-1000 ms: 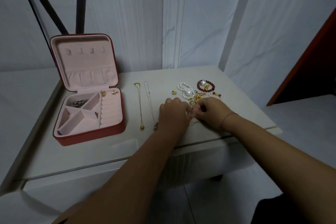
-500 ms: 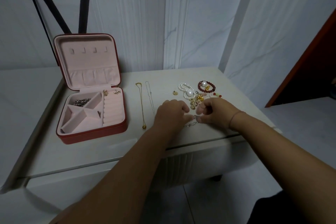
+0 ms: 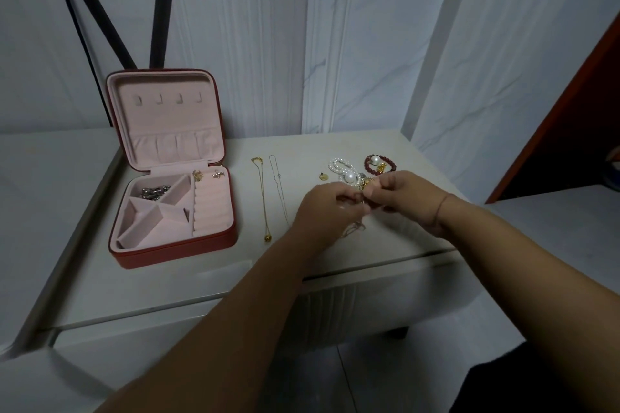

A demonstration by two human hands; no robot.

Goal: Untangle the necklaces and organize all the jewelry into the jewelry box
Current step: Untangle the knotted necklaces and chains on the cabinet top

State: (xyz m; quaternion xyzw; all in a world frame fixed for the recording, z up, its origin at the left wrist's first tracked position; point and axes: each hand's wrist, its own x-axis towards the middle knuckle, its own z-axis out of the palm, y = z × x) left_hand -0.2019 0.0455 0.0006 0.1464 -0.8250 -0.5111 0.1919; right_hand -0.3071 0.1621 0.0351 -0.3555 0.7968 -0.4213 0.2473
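Note:
My left hand [image 3: 323, 211] and my right hand [image 3: 402, 199] meet above the table, both pinching a thin tangled chain [image 3: 355, 228] that hangs down between them. A gold necklace [image 3: 263, 198] and a silver necklace [image 3: 280, 188] lie straight, side by side, left of my hands. Behind my hands sits a pile with a pearl bracelet [image 3: 342, 168], a red bead bracelet [image 3: 379, 163] and a small gold pendant [image 3: 322, 176]. The red jewelry box [image 3: 174, 245] stands open at the left, with a silver chain [image 3: 154, 192] and small earrings [image 3: 206, 174] inside.
The white table [image 3: 201, 278] has its front edge just below my forearms. A marble-patterned wall rises behind. Black poles [image 3: 161, 3] lean behind the box lid. A reddish door frame [image 3: 570, 104] stands at the right.
Both hands have risen slightly off the table, lifting the tangled chain, and the fingers have shifted their pinch on it.

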